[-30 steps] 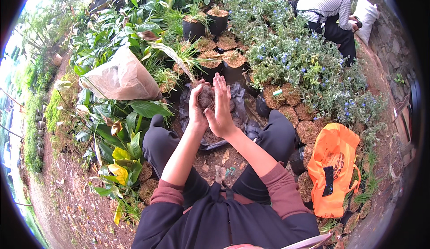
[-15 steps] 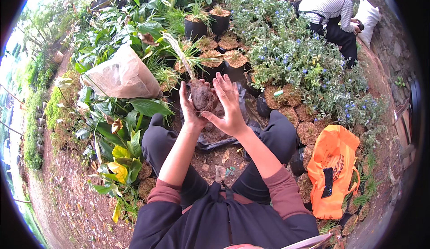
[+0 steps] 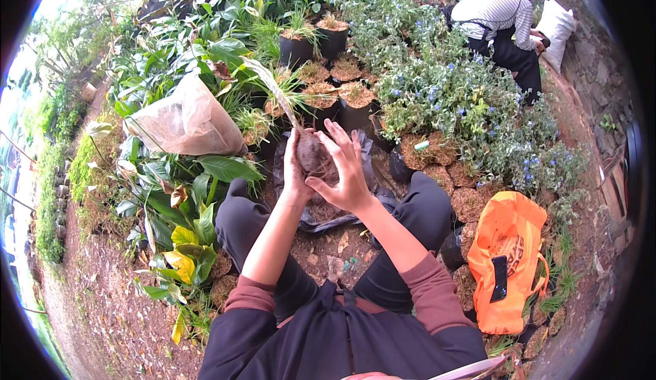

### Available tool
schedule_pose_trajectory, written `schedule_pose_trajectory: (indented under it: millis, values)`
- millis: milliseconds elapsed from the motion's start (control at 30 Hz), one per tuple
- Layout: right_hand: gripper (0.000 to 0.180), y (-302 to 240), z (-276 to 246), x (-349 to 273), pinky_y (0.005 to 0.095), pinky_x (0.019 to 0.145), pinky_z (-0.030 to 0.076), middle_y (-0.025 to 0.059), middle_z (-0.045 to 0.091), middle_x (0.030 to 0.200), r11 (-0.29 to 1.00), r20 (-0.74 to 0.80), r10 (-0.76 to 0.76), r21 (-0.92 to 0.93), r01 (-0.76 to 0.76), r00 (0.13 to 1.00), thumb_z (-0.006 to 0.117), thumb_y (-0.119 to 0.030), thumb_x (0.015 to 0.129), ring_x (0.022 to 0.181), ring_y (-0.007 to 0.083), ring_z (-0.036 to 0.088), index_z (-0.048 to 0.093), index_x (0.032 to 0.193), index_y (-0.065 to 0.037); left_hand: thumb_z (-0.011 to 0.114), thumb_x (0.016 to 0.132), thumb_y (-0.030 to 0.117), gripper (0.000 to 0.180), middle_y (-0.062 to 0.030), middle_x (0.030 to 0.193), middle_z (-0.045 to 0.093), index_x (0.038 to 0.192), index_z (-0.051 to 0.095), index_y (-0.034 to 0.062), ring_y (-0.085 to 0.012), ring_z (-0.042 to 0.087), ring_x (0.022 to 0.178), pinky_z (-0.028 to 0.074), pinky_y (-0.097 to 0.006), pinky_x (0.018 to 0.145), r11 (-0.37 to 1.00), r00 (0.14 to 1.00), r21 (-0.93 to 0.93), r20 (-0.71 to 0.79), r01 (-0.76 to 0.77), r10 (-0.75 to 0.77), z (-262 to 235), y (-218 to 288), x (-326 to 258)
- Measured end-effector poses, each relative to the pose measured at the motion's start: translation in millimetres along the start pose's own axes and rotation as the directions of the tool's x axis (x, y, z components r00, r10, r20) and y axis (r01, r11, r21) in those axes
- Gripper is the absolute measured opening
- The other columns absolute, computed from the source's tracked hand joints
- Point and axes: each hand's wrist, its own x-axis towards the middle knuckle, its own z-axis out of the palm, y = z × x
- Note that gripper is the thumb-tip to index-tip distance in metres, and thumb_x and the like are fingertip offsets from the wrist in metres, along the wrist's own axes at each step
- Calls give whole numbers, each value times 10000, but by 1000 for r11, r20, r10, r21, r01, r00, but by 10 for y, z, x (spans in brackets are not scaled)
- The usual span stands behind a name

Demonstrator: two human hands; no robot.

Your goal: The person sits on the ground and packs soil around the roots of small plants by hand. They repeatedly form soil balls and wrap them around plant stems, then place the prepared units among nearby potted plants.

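Between my palms is a brown, soil-caked root ball [image 3: 313,153] with fine roots hanging about it. A pale, leaning stem [image 3: 275,88] rises from its top toward the upper left. My left hand [image 3: 294,170] cups the ball's left side. On the right side my right hand [image 3: 347,175] rests against it, thumb near the bottom and fingers bent over the upper part. Below both hands a dark plastic sheet [image 3: 328,224] lies on the ground between my knees, with loose soil on it, partly hidden by my hands.
Several black pots [image 3: 296,49] with grassy tops stand ahead. A pale mesh wrap [image 3: 184,117] sits among broad leaves at left. An orange bag [image 3: 506,298] with a phone [image 3: 500,277] on it lies at right. Another person [image 3: 506,25] bends beside a white sack [image 3: 557,28].
The root ball has turned or shifted slightly between my hands, and the right fingers now curl more closely over it. The view has shifted slightly.
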Motion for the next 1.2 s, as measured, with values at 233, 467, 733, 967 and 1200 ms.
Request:
schedule_pose_trajectory:
  millis: [233, 467, 733, 967, 1200]
  values:
    - [428, 91, 86, 33, 490, 999, 310, 184, 497, 1224, 993, -144, -118, -8, 118, 983, 591, -290, 807, 1178, 361, 432, 548, 1136, -20, 343, 905, 537, 624, -112, 1261, 473, 1291, 403, 49, -225, 450, 1175, 343, -362, 1008, 983, 992, 170, 119, -68, 48, 180, -148, -96]
    - [128, 98, 26, 119, 354, 841, 443, 142, 615, 1001, 965, -348, 136, 257, -45, 928, 562, -97, 826, 955, 261, 582, 635, 850, 6, 371, 897, 524, 675, -165, 1216, 483, 1301, 358, -16, -231, 495, 1099, 382, -364, 975, 998, 974, -47, 225, -28, 38, 116, -121, -15]
    - [199, 117, 173, -23, 446, 1016, 208, 72, 604, 985, 991, -292, 48, 133, -9, 955, 515, -247, 862, 1009, 247, 532, 628, 842, -85, 312, 911, 523, 610, -124, 1210, 498, 1243, 436, 26, -247, 483, 1117, 368, -362, 979, 999, 979, -46, 205, 5, 5, 254, -265, -32]
    - [289, 77, 177, -5, 527, 1029, 105, 124, 497, 1160, 998, -256, 53, -27, -62, 965, 458, -360, 876, 1159, 320, 403, 616, 864, -118, 382, 907, 467, 509, -109, 1155, 529, 1159, 495, 40, -221, 502, 1071, 392, -339, 937, 998, 988, 8, 140, 64, -64, 118, -206, -56]
    - [551, 80, 104, 103, 483, 1017, 252, 197, 347, 1333, 936, -177, 147, 343, -78, 973, 557, -463, 817, 1234, 397, 315, 493, 1188, -61, 443, 884, 339, 327, -73, 927, 622, 990, 584, 64, -204, 599, 829, 487, -346, 753, 994, 994, -31, 39, 101, -100, 59, -36, 55]
